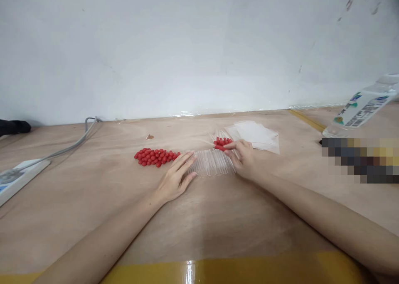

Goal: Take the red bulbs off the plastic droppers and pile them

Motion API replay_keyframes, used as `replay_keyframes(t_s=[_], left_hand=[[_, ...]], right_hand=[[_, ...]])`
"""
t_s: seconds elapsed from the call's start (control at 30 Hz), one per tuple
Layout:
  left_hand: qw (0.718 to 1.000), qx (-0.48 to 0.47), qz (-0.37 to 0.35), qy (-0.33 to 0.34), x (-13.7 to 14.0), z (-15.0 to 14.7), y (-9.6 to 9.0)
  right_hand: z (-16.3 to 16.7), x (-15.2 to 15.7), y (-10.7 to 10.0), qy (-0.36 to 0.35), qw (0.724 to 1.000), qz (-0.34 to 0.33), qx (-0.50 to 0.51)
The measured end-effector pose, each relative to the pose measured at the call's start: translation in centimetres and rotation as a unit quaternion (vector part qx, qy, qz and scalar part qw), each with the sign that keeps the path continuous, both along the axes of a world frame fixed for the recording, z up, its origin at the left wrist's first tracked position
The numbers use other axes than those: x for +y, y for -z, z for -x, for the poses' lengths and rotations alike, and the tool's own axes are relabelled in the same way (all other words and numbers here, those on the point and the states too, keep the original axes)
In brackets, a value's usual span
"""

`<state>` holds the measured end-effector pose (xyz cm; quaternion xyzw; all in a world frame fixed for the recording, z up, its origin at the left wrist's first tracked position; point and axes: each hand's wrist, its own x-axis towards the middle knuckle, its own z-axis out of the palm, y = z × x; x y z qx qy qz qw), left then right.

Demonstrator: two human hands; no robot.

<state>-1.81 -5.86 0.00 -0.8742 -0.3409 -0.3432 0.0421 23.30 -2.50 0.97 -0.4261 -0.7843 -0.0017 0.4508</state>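
Note:
My left hand (178, 177) lies with its fingers stretched out over the left end of a row of thin clear tubes (212, 162), close to a heap of small red rubber bulbs (152, 156). At the row's right end, my right hand (243, 157) has its thumb and index finger closed on a red dropper bulb (220, 148); whether a tube is fitted to it is hidden. Just beyond those fingers, several droppers with red bulbs (222, 141) lie side by side, their clear stems pointing toward the wall.
A stack of thin white sheets (254, 133) lies behind my right hand. On the right, a labelled plastic bottle (361, 107) leans at a tilt above a blurred patch. A white power strip (23, 178) with a grey cable (70, 147) is at the left. A wall (187, 51) closes off the back.

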Motion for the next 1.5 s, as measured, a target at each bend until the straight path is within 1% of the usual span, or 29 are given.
replay_keyframes(t_s=[0.07,0.13,0.27,0.37,0.5,0.63,0.77,0.9,1.03,1.2,1.3,1.5], left_hand=[[0.999,0.002,-0.038,-0.010,0.2,-0.3,0.0],[0.996,0.017,-0.082,-0.017,0.3,-0.6,-0.1],[0.986,0.053,-0.157,0.000,0.2,-1.1,-0.3],[0.983,0.064,-0.174,0.016,0.0,-1.3,-0.2],[0.981,0.071,-0.180,0.018,-0.1,-1.7,0.0],[0.983,0.064,-0.170,0.030,-0.3,-2.3,0.1],[0.989,0.050,-0.133,0.047,-0.5,-2.5,0.1],[0.992,0.038,-0.090,0.078,-0.6,-2.3,0.2],[0.993,0.020,-0.068,0.094,-0.8,-2.3,0.1],[0.994,0.009,-0.043,0.101,-1.0,-2.3,0.0],[0.994,0.006,-0.040,0.100,-1.0,-2.2,-0.1],[0.994,0.005,-0.032,0.101,-1.0,-2.0,-0.1]], right_hand=[[-0.8,-1.5,0.3,-0.041,0.996,-0.018,-0.072],[-1.2,-2.4,0.6,-0.068,0.991,-0.028,-0.108],[-0.7,-2.9,1.3,-0.098,0.987,-0.040,-0.119],[0.0,-2.9,1.3,-0.109,0.985,-0.051,-0.123],[0.8,-2.9,1.1,-0.113,0.983,-0.064,-0.130],[1.8,-2.5,1.6,-0.128,0.976,-0.112,-0.136],[2.4,-2.4,1.9,-0.153,0.965,-0.159,-0.143],[2.3,-2.7,1.4,-0.170,0.957,-0.170,-0.159],[2.1,-2.9,1.2,-0.183,0.954,-0.174,-0.160],[1.9,-2.7,1.6,-0.181,0.953,-0.194,-0.149],[1.7,-2.6,2.0,-0.173,0.953,-0.202,-0.147],[1.3,-2.5,2.0,-0.153,0.940,-0.251,-0.174]])
